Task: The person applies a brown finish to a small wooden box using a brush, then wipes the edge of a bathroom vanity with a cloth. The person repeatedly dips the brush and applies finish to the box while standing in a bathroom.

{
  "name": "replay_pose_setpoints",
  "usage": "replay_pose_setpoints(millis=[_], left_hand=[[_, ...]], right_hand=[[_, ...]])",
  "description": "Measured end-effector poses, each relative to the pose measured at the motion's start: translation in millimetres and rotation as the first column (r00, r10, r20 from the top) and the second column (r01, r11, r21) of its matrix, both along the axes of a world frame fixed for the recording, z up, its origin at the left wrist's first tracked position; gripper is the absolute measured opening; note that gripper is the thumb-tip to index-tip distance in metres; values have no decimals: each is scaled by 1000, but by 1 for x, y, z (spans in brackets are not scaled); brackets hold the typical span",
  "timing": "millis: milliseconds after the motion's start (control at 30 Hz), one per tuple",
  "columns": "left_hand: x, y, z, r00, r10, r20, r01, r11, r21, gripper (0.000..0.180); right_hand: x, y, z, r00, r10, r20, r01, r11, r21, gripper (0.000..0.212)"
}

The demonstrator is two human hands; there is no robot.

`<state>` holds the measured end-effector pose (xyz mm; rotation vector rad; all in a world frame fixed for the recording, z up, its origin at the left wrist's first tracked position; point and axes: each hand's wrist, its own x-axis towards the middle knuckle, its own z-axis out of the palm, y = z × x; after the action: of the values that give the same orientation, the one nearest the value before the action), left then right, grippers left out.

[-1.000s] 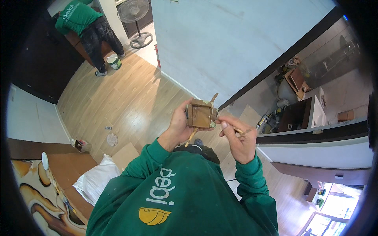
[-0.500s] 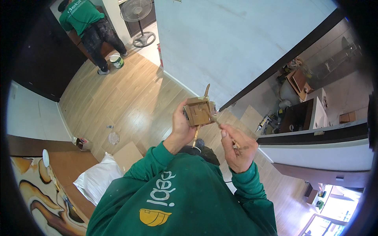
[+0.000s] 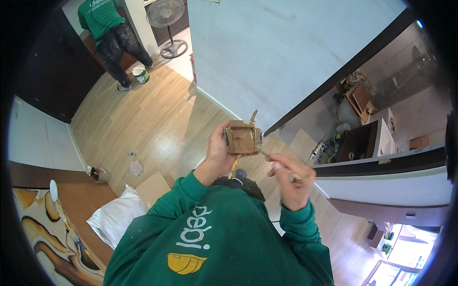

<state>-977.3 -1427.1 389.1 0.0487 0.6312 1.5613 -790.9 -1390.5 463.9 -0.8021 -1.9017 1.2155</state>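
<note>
A small cardboard box (image 3: 242, 138) with its top open rests in my left hand (image 3: 217, 151), whose fingers wrap its left side and underside. Inside the box is a wet-looking brown coating. Tan strips stick out from its far and near edges. My right hand (image 3: 292, 180) is closed around a thin brush-like tool (image 3: 265, 155), its kind hard to make out. The tool's tip is at the box's near right corner; whether it touches cannot be told. Motion smears part of my right hand.
A co-worker (image 3: 114, 35) bends over at the far left, beside a white and green bucket (image 3: 140, 74). A standing fan (image 3: 165, 14) is behind. A pale wall panel (image 3: 286, 52) rises ahead. A white sack (image 3: 118, 215) and cardboard sheet (image 3: 153, 188) lie at left; a caulking gun (image 3: 317, 150) at right.
My right hand has drawn slightly right, and the tool's tip has moved from over the box's inside to its near right corner. The box has shifted slightly; my left hand still holds it.
</note>
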Motion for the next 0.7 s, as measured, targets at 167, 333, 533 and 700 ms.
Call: replay_pose_setpoints(millis=[167,333,533,700], left_hand=[[-13,-11,19,979,-200,-26,199,980,-23,59],[-15,-18,31,975,-192,-115,180,978,-105,59],[-16,-19,35,982,-176,-75,169,982,-86,61],[-14,-21,37,986,-153,-66,147,984,-96,55]], right_hand=[[25,26,19,999,-24,-37,15,972,-233,19],[33,44,22,993,54,-102,-82,955,-285,21],[35,47,26,994,63,-89,-85,956,-282,21],[33,38,30,1000,12,8,-10,960,-279,19]])
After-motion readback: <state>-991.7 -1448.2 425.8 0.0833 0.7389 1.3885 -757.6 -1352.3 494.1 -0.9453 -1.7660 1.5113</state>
